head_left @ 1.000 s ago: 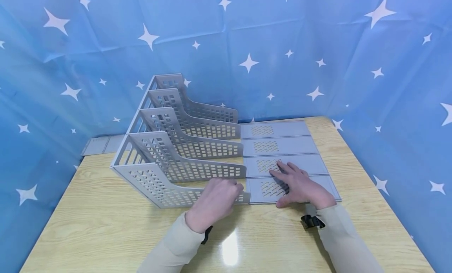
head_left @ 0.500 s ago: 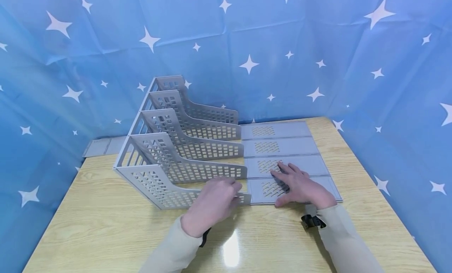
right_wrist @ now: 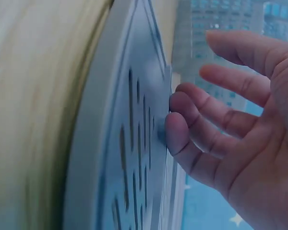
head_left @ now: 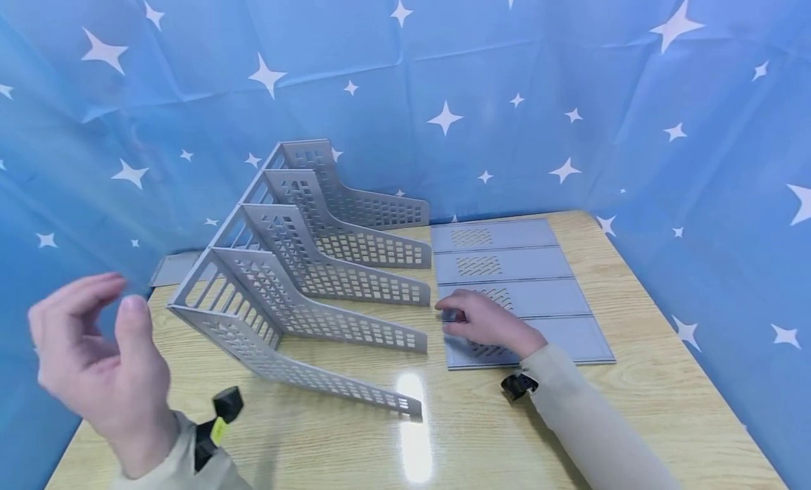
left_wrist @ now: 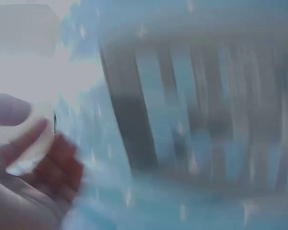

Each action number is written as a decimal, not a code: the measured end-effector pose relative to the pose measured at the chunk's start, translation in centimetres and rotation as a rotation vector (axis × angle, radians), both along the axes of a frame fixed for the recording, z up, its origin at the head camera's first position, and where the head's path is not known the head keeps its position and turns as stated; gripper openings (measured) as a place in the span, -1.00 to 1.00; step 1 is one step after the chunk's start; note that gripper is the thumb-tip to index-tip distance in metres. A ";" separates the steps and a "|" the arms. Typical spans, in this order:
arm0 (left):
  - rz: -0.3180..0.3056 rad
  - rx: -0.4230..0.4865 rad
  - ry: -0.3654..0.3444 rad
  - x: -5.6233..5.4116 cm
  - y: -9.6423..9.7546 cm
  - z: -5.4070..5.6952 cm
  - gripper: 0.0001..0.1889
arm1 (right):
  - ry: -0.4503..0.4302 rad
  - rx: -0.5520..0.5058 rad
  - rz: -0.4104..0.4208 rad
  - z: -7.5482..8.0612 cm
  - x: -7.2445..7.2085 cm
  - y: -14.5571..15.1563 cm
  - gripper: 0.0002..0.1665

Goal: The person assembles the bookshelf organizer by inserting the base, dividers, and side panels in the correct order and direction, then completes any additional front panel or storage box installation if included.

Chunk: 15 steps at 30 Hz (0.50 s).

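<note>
A grey plastic magazine file rack point(head_left: 355, 331) with several perforated dividers stands on the wooden table, its slatted back towards the left. The near divider point(head_left: 317, 374) splays out towards me, its low end apart from the flat grey panels point(head_left: 538, 331). My left hand point(head_left: 101, 363) is raised in the air to the left of the rack, fingers loosely bent, holding nothing. The slatted back point(left_wrist: 206, 105) looks blurred in the left wrist view. Over the left part of the panels is my right hand point(head_left: 484, 321), fingers loosely bent; in the right wrist view fingertips point(right_wrist: 176, 132) are right at the slotted surface.
Behind the rack's left end lies another flat grey piece point(head_left: 174, 270). A blue curtain point(head_left: 481, 67) with white stars hangs behind and at both sides of the table point(head_left: 640, 321). Light glares off the table in front of the right hand.
My left hand has left the near divider and swung up and left. The rack's near dividers have swung towards me, away from the panels. My right hand has shifted left.
</note>
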State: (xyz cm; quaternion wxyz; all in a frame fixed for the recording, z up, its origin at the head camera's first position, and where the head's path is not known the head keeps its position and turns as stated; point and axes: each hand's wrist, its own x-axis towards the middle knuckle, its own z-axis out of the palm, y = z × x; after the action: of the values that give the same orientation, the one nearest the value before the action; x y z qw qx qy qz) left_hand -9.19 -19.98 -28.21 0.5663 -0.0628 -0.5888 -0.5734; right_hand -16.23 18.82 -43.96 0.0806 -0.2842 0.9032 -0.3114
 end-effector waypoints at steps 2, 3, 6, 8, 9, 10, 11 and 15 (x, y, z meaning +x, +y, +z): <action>0.066 -0.076 -0.288 -0.3 -2.4 -1.0 -0.73 | 0.005 0.013 0.020 0.0 -0.1 -0.5 -0.59; 0.053 -0.133 -0.421 -0.6 -3.5 -1.6 -0.70 | 0.008 0.021 0.024 -0.1 0.0 -0.6 -0.60; -0.275 -0.169 -0.556 -2.4 -5.6 -3.7 -0.63 | 0.009 0.048 0.021 -0.2 0.1 -0.8 -0.64; -0.530 -0.106 -0.538 -3.4 -6.0 -4.6 -0.60 | 0.009 0.063 0.017 -0.3 0.2 -0.7 -0.63; -0.628 -0.071 -0.512 -3.9 -5.9 -5.0 -0.58 | 0.000 0.059 0.018 -0.3 0.4 -0.6 -0.62; -0.709 -0.040 -0.491 -4.2 -5.8 -5.2 -0.56 | -0.004 0.052 0.023 -0.4 0.4 -0.5 -0.61; -0.755 -0.037 -0.483 -4.4 -5.5 -5.3 -0.55 | -0.009 0.043 0.028 -0.4 0.6 -0.5 -0.60; -0.822 -0.066 -0.471 -4.7 -4.5 -5.7 -0.55 | 0.006 -0.012 0.068 -0.5 0.8 -0.8 -0.79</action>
State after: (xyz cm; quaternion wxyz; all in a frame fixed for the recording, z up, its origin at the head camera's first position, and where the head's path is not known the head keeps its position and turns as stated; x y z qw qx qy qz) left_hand -13.91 -24.51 -33.93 0.1411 -0.1768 -0.6456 -0.7294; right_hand -15.41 18.02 -44.45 0.0866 -0.3163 0.8913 -0.3132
